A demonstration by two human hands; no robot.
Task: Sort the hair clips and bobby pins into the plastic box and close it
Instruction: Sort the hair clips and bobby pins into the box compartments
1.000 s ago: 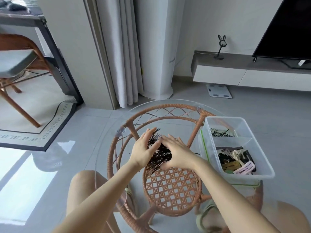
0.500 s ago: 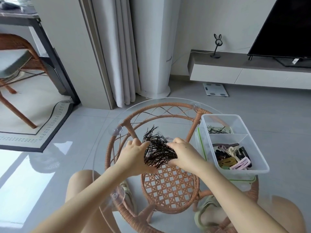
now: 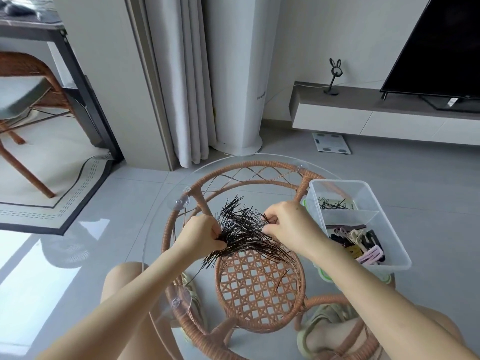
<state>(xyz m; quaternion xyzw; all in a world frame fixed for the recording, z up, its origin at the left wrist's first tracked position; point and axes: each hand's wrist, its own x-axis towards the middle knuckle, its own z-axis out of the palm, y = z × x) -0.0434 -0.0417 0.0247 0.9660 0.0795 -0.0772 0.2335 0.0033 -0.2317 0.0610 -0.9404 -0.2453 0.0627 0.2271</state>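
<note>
Left hand (image 3: pixel 205 233) clamped on the gathered end of a bundle of black bobby pins (image 3: pixel 241 229), held above the glass tabletop (image 3: pixel 155 229) with the loose ends fanning up and toward the right hand (image 3: pixel 288 224). Right hand pinched shut on a few pins at the bundle's right edge, just left of the open plastic box (image 3: pixel 397 258). Inside the box, more pins in the far compartment and hair clips (image 3: pixel 355 242) in the near one (mixed colours), plus a couple of stray pins lower on the glass.
</note>
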